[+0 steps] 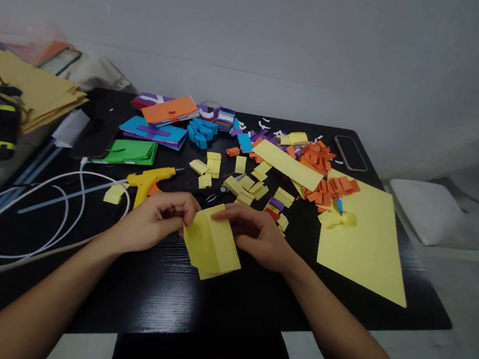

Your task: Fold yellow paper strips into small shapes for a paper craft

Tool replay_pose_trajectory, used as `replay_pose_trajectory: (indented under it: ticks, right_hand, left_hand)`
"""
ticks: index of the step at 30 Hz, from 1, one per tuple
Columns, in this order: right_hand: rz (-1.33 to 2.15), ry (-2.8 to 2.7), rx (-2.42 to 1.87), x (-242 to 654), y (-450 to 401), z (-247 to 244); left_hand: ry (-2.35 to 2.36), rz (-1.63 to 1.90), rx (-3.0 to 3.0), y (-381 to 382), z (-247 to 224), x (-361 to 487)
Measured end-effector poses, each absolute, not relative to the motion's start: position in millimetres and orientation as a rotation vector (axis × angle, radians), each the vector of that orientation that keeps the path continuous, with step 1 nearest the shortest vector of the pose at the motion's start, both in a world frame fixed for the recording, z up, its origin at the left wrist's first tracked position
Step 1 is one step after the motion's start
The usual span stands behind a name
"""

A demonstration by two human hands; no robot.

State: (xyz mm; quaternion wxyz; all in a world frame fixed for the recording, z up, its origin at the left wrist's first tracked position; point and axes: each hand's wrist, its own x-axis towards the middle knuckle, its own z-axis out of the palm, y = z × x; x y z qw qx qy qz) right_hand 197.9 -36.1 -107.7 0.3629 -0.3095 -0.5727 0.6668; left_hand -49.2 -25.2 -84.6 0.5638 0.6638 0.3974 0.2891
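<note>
One folded yellow paper (pixel 211 247) is between the fingers. The left hand (pixel 156 221) pinches its left side, thumb and finger together. The right hand (pixel 263 240) is clamped on its right edge, maybe so it can't flop. The glue gun (pixel 148 179) lies just past the left fingers, easy to grab. Little yellow papers (pixel 233 186) lie past the fingertips.

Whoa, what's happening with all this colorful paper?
Someone is holding a folded piece of yellow paper between their left hand and right hand, above a black table. Small paper pieces lie beyond it. A yellow glue gun rests to the left, and a big yellow sheet to the right.
</note>
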Motion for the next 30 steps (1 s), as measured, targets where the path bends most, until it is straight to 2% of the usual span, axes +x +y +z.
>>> replay_pose_trajectory:
  ticks: [4,10,18,30]
  right_hand:
    - [1.661,-1.626,-0.702,200,-37,-103]
    - [1.262,-2.05,-0.708,204,-39,-90]
    - [1.179,-1.982,-0.762,202,-38,-99]
    - [1.539,-1.689,-0.714,202,-39,-104]
  left_hand:
    - [0.944,0.646,1.669,-26,-84,-49]
    - [1.003,0.619,1.732,-25,-86,-50]
    - [0.999,0.692,1.579,-25,-83,-45]
    - [0.837,0.642,1.526,-29,-78,-50]
